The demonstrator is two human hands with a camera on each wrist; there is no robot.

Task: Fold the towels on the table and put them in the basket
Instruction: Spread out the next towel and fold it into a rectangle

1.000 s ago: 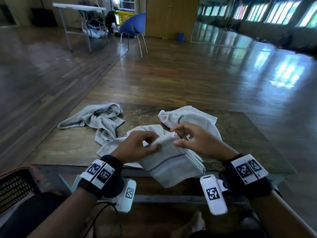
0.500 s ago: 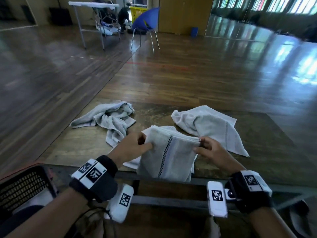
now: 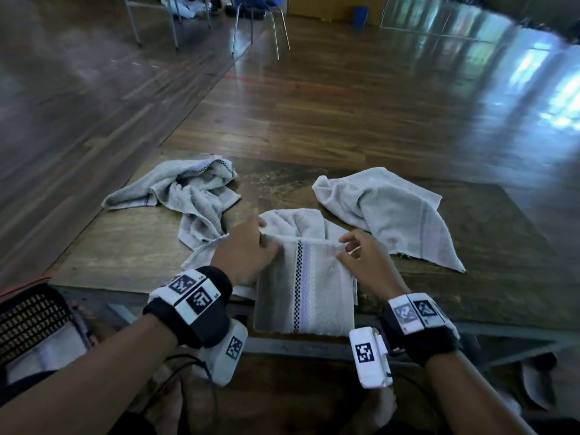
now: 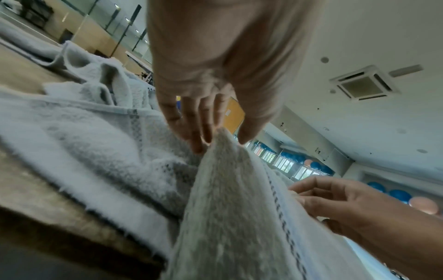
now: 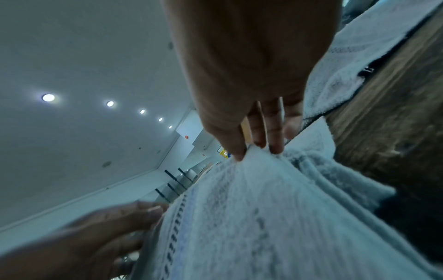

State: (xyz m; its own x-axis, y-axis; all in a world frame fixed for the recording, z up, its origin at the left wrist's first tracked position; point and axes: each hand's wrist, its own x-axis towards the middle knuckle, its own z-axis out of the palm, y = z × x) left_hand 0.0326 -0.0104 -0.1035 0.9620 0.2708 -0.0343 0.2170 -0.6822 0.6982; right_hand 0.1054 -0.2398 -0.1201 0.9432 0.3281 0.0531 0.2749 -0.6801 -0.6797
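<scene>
Two hands hold one folded towel (image 3: 303, 287) by its top corners at the near edge of the table (image 3: 125, 246). Its lower part hangs over that edge toward the person, and a checked stripe runs down its middle. The left hand (image 3: 246, 255) pinches the towel's left top corner, with the thumb on one side and the fingers (image 4: 191, 130) on the other. The right hand (image 3: 365, 262) pinches the right top corner the same way; in the right wrist view the thumb and fingertips (image 5: 275, 140) close on the cloth edge. At 8 o'clock from the held towel, below the table edge, sits a dark mesh basket (image 3: 31, 318) with pale cloth inside it. Under the held towel lies another pale towel (image 3: 295, 222), partly covered. At 11 o'clock a crumpled towel (image 3: 191, 196) lies on the table, and at 1 o'clock a spread towel (image 3: 395, 215) lies flatter. Beyond the table the wooden floor (image 3: 345, 105) reaches to chair legs (image 3: 276, 29) at 12 o'clock.
</scene>
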